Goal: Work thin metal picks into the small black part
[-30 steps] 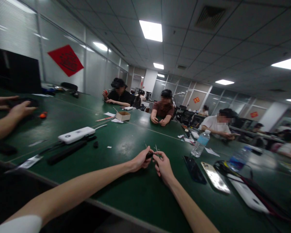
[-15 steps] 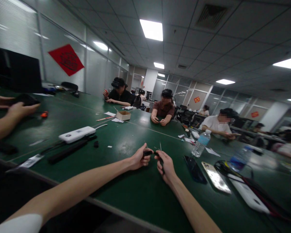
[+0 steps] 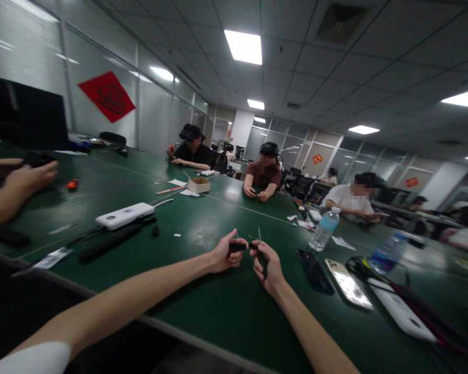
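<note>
As I watch through the head camera, a white device lies on the green table. Rightward, I see the left hand curled round a black piece. Just beside it, the right hand pinches a small dark part and wraps a black handle; a thin metal shaft points up there. Farther right, I have a dark phone near a clear bottle.

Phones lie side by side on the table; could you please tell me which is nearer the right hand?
The dark phone, between the right hand and the shiny pale phone.
</note>
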Demonstrator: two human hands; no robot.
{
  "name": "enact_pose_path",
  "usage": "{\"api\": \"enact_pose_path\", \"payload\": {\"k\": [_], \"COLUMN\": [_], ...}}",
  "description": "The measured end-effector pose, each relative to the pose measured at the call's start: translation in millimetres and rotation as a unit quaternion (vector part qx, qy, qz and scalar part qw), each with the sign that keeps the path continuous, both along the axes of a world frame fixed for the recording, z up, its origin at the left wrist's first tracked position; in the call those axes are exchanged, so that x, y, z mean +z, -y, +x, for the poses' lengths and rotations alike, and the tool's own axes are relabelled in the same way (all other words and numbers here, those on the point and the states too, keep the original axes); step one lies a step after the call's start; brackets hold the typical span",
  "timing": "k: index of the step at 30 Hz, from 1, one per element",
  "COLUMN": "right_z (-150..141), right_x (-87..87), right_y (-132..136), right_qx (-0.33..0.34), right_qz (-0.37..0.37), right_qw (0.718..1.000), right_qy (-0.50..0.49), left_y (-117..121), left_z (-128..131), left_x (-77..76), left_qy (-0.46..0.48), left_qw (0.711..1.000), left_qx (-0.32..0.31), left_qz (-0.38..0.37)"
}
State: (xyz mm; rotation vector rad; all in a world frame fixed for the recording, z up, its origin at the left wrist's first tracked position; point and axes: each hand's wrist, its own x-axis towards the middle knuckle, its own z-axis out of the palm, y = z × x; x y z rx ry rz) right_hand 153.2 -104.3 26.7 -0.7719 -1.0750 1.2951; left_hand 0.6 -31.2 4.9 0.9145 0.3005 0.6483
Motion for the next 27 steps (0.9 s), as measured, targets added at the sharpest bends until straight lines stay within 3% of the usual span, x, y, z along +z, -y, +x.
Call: {"api": "enact_pose_path", "payload": {"k": [15,27], "right_z": [3.7,3.1], "right_x": [-7.1,-9.0], "right_y": [-4.5,-4.6], "right_qx": [0.040,0.037], "right_qz": [0.002,0.007], "right_qw": [0.999,0.999], "right_qy": [-0.008,0.012], "left_y": [-2.8,4.7], "left_z": [-0.2,0.2], "left_x": [-4.3,3.4], "left_qy": [0.013,-0.004], "left_qw": [0.999,0.999], "left_qx": [-0.027,-0.014], "left_qz": [-0.032,-0.046]}}
